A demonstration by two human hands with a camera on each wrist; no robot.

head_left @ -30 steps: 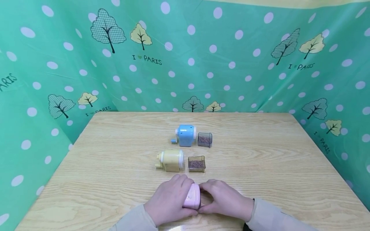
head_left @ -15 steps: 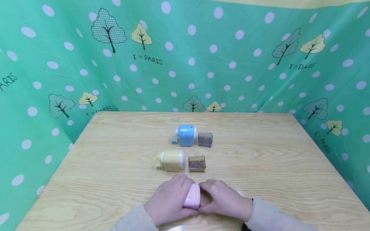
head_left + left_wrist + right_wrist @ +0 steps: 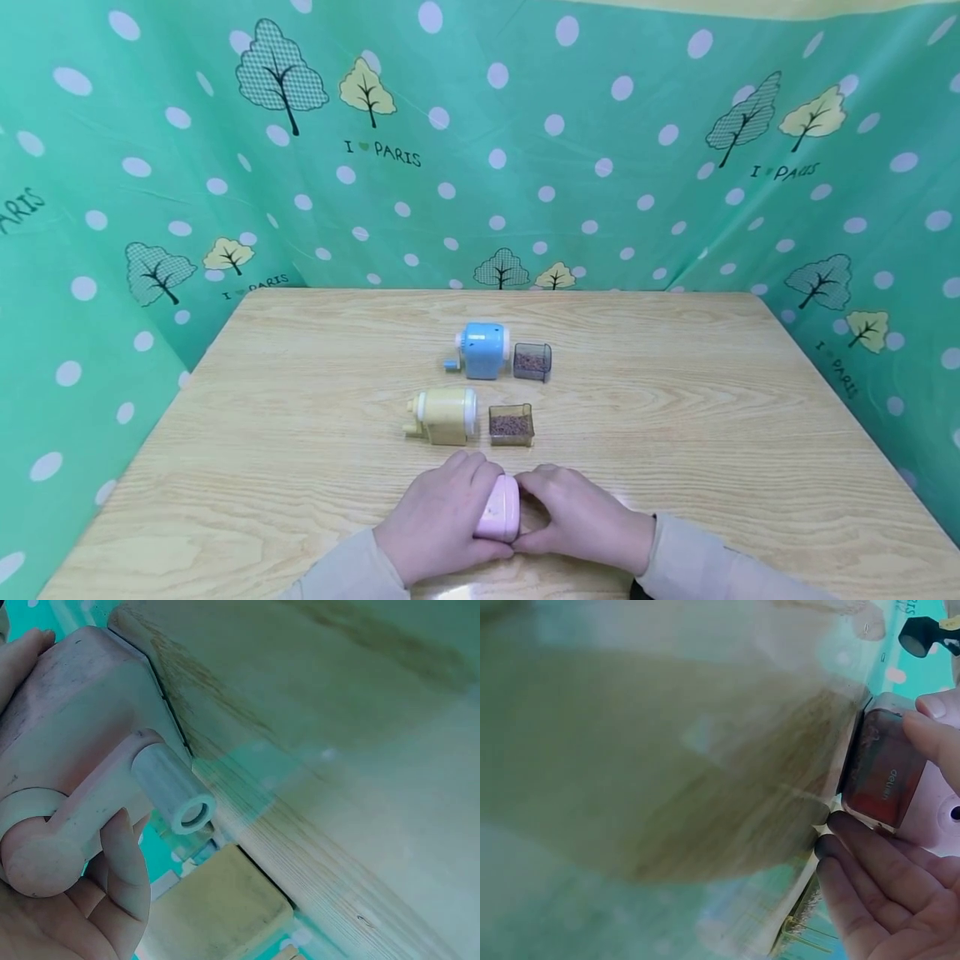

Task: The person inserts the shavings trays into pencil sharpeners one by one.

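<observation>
A pink crank pencil sharpener (image 3: 498, 510) lies low on the near part of the table. My left hand (image 3: 441, 521) grips its body from the left, covering most of it in the head view. Its crank handle (image 3: 171, 787) sticks out in the left wrist view. At the sharpener's other side my right hand (image 3: 588, 515) pinches the dark see-through shavings drawer (image 3: 885, 772), thumb on one side and fingertips at the opposite edge. The drawer sits against the pink body. Beyond the hands are a yellow sharpener (image 3: 447, 417) and a blue sharpener (image 3: 483, 352).
A brownish drawer (image 3: 512, 427) of dark shavings stands right of the yellow sharpener. Beside the blue one is a grey drawer (image 3: 532, 362), also with shavings. The wooden table (image 3: 675, 417) backs onto a green dotted curtain (image 3: 495, 192).
</observation>
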